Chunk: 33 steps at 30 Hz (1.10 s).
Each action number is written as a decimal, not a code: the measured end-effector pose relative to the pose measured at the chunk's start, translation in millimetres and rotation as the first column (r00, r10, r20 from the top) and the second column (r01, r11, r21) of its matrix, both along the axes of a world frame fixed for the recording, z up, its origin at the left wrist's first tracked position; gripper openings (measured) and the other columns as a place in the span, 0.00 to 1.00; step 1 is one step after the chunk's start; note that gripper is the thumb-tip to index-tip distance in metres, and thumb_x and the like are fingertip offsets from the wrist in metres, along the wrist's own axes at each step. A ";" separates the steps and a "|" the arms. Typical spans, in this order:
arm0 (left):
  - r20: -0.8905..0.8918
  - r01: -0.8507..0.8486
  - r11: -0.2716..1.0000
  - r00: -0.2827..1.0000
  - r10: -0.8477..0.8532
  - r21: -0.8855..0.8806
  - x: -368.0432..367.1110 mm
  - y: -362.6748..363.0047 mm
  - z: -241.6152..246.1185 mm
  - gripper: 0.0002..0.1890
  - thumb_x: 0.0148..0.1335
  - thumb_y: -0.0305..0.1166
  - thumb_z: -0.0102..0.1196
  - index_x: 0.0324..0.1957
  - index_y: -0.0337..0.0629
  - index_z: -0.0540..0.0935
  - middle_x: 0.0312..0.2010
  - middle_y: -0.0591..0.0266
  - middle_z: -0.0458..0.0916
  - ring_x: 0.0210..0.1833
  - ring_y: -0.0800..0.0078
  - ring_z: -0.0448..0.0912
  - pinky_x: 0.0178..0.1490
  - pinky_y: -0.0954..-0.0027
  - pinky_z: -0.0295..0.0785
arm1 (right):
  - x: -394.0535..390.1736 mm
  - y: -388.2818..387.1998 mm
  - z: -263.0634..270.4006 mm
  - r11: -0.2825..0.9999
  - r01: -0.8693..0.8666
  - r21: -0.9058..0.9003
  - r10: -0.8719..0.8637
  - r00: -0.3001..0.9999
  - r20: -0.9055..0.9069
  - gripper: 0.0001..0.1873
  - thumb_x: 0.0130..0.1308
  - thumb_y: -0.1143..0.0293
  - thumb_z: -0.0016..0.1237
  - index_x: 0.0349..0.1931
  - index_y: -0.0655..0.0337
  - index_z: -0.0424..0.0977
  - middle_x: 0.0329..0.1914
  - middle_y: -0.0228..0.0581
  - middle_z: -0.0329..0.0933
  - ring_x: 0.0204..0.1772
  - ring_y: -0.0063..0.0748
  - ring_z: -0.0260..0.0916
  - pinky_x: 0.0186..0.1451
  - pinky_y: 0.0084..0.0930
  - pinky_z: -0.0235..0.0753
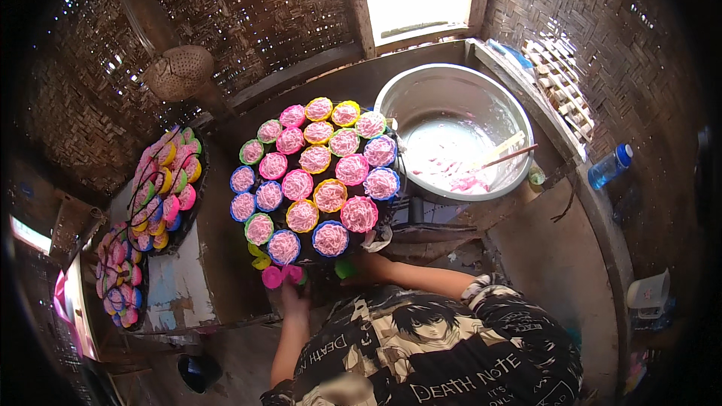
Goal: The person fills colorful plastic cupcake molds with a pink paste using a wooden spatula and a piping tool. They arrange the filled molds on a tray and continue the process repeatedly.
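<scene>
Near the front edge of a dark round tray (pixel 316 183), my left hand (pixel 294 295) grips a small pink plastic mould cup (pixel 292 273). Another pink cup (pixel 272 277) and yellow-green cups (pixel 259 258) sit just left of it. My right hand (pixel 369 268) has a green cup (pixel 344 269) at its fingertips, partly hidden by the tray's shadow. Fluted moulds in pink, yellow, green and blue cover the tray, each heaped with pale pink thread-like strands, such as the blue mould (pixel 330 238) at the front and the pink mould (pixel 359 214).
Right of the tray stands a large metal basin (pixel 389 87) with pink residue, a wooden stick (pixel 510 156) and a pale spatula (pixel 506 145). Filled moulds crowd two further trays (pixel 163 192) (pixel 118 279) at left. A blue-capped bottle (pixel 610 166) and a plastic jug (pixel 648 295) are at right.
</scene>
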<state>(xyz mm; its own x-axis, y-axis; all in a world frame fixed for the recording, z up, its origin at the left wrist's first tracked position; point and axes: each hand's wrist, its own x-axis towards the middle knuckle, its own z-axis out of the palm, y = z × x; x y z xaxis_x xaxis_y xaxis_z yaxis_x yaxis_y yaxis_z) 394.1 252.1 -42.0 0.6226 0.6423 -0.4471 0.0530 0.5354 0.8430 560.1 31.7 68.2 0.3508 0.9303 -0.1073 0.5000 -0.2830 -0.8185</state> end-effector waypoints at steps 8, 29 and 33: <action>0.098 -0.121 0.951 0.983 0.155 -0.286 2.0 3.6 -4.8 0.14 0.65 0.43 0.47 0.49 0.50 0.75 0.42 0.68 0.78 0.46 0.73 0.76 0.48 0.65 0.72 | 37.2 -126.1 -3.4 0.842 0.538 0.048 -0.377 0.523 0.765 0.32 0.41 0.57 0.60 0.48 0.59 0.69 0.43 0.43 0.72 0.47 0.46 0.68 0.52 0.47 0.65; -0.313 0.149 -0.281 0.593 -0.742 0.948 56.0 -128.1 284.8 0.44 0.53 0.39 0.58 0.66 0.33 0.50 0.66 0.41 0.52 0.70 0.48 0.49 0.69 0.49 0.47 | -64.9 -206.8 151.0 0.660 0.677 0.326 -0.369 0.670 -0.643 0.35 0.52 0.47 0.55 0.48 0.69 0.64 0.29 0.38 0.72 0.26 0.25 0.68 0.26 0.20 0.68; 0.038 -0.092 -0.042 0.731 -0.681 0.995 111.8 -160.4 309.4 0.26 0.50 0.36 0.56 0.51 0.34 0.68 0.46 0.44 0.74 0.52 0.51 0.72 0.60 0.47 0.59 | -70.1 -140.5 158.8 0.733 0.563 0.381 -0.361 0.797 -0.484 0.39 0.58 0.36 0.42 0.50 0.69 0.62 0.29 0.41 0.70 0.22 0.30 0.68 0.22 0.25 0.67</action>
<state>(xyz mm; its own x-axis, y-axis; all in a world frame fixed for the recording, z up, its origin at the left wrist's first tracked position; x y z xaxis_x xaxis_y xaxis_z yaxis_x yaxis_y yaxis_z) 505.9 91.8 267.5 0.6985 -0.1248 0.7046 -0.5805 -0.6747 0.4559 490.0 -108.8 227.0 0.7803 0.6172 0.1006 0.0616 0.0841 -0.9945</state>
